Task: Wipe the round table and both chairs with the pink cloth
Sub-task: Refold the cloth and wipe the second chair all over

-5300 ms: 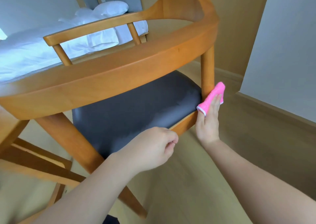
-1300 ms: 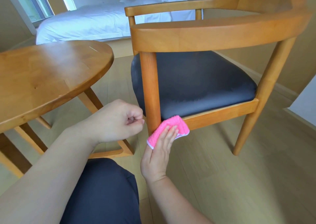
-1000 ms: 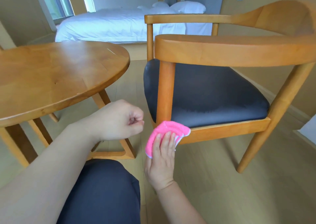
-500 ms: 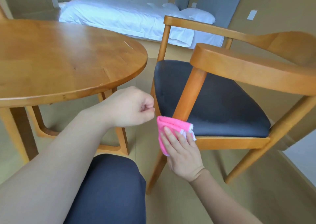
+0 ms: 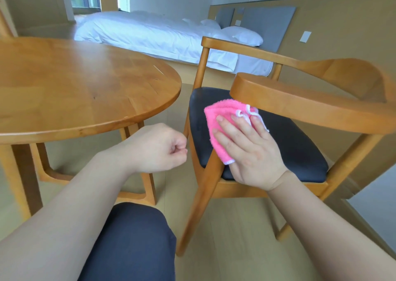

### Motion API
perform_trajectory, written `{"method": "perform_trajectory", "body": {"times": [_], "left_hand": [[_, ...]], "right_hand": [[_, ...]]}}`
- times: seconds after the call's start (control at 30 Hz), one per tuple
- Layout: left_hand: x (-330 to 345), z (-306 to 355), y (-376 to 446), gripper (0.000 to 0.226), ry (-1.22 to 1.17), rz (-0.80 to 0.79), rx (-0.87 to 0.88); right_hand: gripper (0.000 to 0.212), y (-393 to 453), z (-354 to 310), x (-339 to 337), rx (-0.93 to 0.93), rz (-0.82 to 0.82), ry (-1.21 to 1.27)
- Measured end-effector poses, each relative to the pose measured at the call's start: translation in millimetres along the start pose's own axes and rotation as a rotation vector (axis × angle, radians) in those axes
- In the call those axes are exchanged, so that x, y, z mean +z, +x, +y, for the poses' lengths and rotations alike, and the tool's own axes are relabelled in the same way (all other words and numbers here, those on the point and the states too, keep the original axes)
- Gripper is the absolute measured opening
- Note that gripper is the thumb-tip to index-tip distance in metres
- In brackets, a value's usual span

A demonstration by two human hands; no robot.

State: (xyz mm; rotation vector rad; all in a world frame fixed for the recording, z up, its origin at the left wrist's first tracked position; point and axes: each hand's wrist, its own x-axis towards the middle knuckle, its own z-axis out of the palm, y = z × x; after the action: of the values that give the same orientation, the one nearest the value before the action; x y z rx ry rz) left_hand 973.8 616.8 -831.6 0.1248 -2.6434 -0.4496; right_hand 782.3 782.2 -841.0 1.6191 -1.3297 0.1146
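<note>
Right hand (image 5: pixel 250 152) has a flat grip going: fingers straight and spread, palm pressing the fluffy pink cloth with white edging (image 5: pixel 222 120) against the wooden front leg post of the armchair (image 5: pixel 304 102), right where the post runs up past the dark padded seat (image 5: pixel 289 143). The cloth is bunched up under the fingertips, poking out above and to the left of them, just below the rounded end of the curved armrest. Nothing is curled round it, it's just pinned by the flat hand.

Left hand (image 5: pixel 158 150) sits a bit to the left of that, balled into a loose fist with nothing in it, hanging in the air in front of the chair's other front leg, not touching anything as far as I can see.

Further left of the fist is the round wooden table (image 5: pixel 81 87), its edge close to the chair seat but apart from it. Below both hands there's a knee in dark blue trousers (image 5: pixel 132 238) over the pale wood floor (image 5: pixel 235 238). Way behind the grip, a bed with white sheets and pillows (image 5: pixel 154 32) along the tan wall.
</note>
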Motion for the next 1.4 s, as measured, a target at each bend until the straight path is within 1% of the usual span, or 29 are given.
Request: {"method": "perform_trajectory", "body": {"times": [0.13,0.23,0.3,0.43,0.57,0.67,0.87,0.97,1.0,1.1,1.13,1.23,1.33,1.4], "left_hand": [[0,2,1,0.039,0.008,-0.002,0.002],[-1,3,2,0.040,0.014,-0.003,0.004],[-1,3,2,0.039,0.013,-0.004,0.005],[-1,4,3,0.038,0.014,-0.011,0.001],[1,5,4,0.038,0.011,-0.029,0.009],[3,9,7,0.037,0.024,-0.037,0.018],[9,16,13,0.040,0.045,-0.073,0.062],[13,28,19,0.038,0.103,-0.095,0.118],[15,34,22,0.035,0.125,-0.105,0.154],[28,52,32,0.029,0.178,-0.148,0.266],[33,57,34,0.028,0.194,-0.159,0.294],[47,65,40,0.029,0.228,-0.189,0.340],[60,72,47,0.030,0.234,-0.203,0.378],[68,79,54,0.029,0.235,-0.232,0.393]], "right_hand": [[0.047,1,-7,1,0.062,0.035,-0.002],[0.048,-7,-14,6,0.032,0.001,0.017],[0.050,-20,-20,10,-0.034,-0.076,0.016],[0.060,-51,-42,18,-0.156,-0.288,0.039],[0.055,-74,-64,26,-0.207,-0.428,0.106],[0.056,-84,-74,30,-0.255,-0.517,0.124],[0.053,-96,-69,36,-0.332,-0.520,0.139],[0.049,-108,-63,35,-0.366,-0.522,0.156],[0.046,-112,-60,35,-0.363,-0.514,0.171],[0.053,-125,-46,34,-0.334,-0.534,0.152],[0.049,-131,-41,33,-0.336,-0.544,0.132],[0.043,-151,-25,27,-0.335,-0.581,0.099],[0.051,-171,-10,17,-0.260,-0.676,0.134],[0.049,-184,1,9,-0.211,-0.690,0.159]]}}
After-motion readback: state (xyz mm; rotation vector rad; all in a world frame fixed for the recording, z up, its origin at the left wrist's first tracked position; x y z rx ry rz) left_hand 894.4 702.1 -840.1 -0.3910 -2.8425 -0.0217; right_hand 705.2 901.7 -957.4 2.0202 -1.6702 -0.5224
